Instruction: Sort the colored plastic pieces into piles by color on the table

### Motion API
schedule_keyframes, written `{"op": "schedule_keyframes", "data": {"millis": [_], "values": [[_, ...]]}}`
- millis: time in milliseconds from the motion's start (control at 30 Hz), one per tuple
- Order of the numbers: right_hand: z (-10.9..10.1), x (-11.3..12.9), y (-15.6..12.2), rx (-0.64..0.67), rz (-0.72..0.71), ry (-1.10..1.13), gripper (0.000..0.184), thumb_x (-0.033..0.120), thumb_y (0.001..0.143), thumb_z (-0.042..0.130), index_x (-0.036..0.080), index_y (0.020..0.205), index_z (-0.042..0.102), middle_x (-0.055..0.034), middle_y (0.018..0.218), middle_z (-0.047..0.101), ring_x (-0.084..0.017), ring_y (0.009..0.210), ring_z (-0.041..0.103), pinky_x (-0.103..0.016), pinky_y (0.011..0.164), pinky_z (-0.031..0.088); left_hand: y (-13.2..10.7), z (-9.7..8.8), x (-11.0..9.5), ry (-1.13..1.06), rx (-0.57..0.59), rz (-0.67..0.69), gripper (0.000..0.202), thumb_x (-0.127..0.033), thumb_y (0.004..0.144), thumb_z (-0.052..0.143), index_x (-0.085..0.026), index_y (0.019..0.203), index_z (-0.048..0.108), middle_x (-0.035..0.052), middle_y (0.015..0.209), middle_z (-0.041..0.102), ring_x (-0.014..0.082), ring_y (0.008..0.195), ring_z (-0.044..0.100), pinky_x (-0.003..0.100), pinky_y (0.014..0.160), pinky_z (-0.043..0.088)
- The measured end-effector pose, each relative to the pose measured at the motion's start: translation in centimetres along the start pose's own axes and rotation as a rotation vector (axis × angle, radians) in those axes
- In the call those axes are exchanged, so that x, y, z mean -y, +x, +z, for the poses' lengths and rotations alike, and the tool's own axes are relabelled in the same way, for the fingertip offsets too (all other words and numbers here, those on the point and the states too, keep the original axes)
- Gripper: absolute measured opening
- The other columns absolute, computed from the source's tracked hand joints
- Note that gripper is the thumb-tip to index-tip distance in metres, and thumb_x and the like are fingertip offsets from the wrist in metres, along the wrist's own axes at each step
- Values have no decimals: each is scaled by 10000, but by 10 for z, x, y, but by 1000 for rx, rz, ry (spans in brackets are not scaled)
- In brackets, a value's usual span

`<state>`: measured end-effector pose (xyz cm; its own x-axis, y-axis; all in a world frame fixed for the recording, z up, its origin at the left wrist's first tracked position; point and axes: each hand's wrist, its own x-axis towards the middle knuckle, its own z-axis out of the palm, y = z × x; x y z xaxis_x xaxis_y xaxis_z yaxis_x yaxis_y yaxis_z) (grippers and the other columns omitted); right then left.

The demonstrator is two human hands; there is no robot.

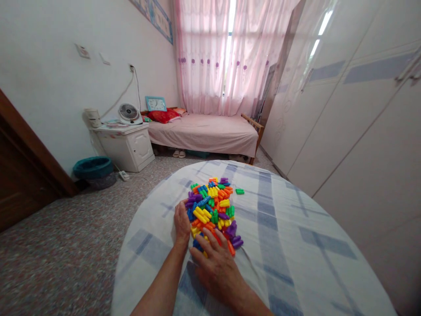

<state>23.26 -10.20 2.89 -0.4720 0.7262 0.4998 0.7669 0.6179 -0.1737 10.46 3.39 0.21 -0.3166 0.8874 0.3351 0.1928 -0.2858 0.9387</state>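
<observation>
A heap of small plastic building pieces [210,206] in yellow, orange, blue, green, red and purple lies on the cloth-covered round table [286,281]. My left hand [182,224] rests on its edge along the heap's left side, its palm side cupped against the pieces and its fingers partly hidden. Over the heap's near end my right hand [215,263] lies palm down, fingers spread and touching the pieces beneath. One green piece [240,191] sits apart, just right of the heap. Some purple pieces [237,241] are beside the right hand's fingers.
Past the table stands a bed [204,134] with a pink cover. To the left are a white cabinet [126,147] carrying a small fan [129,113], and a bin [94,171] on the speckled floor. Tall white wardrobes [345,118] line the right side.
</observation>
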Motion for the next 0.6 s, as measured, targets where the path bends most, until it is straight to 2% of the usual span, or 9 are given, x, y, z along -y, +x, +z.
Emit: {"op": "schedule_keyframes", "data": {"millis": [100,233,300,467,600], "values": [[7,-15,6,30,-74,-97,290,269,853,556,270,1143,544,-25,1359,501,-240,1344,309,-487,1134,160,1,1,1,5,12,-50,469,-447,930,215,-186,1032,591,85,1046,623,192,1003,580,369,930,440],[1,-41,26,40,-163,-162,208,216,913,466,241,1097,560,-39,1162,615,-197,1223,444,-427,1099,237,1,1,-2,59,-10,-36,471,-438,918,218,-176,999,600,96,1018,631,206,1010,577,385,939,435],[-2,-54,41,25,-152,-166,212,226,924,453,240,1107,558,-34,1092,636,-191,1157,486,-417,1063,276,0,0,-3,66,-21,-21,467,-440,914,223,-174,989,600,97,1005,633,207,1004,582,383,930,445],[-8,-92,78,-103,52,-109,202,194,874,523,238,1055,602,-47,1045,648,-221,1113,501,-422,1007,310,-1,0,-3,59,-10,-20,452,-433,915,234,-177,995,597,93,1010,627,204,1015,582,381,945,448],[-16,-134,97,-178,291,86,241,250,849,534,249,1071,628,-51,1118,627,-216,1112,509,-394,989,338,-2,1,-4,60,-29,-12,414,-412,920,249,-195,1009,591,83,1026,625,196,1033,585,362,950,460]]}}
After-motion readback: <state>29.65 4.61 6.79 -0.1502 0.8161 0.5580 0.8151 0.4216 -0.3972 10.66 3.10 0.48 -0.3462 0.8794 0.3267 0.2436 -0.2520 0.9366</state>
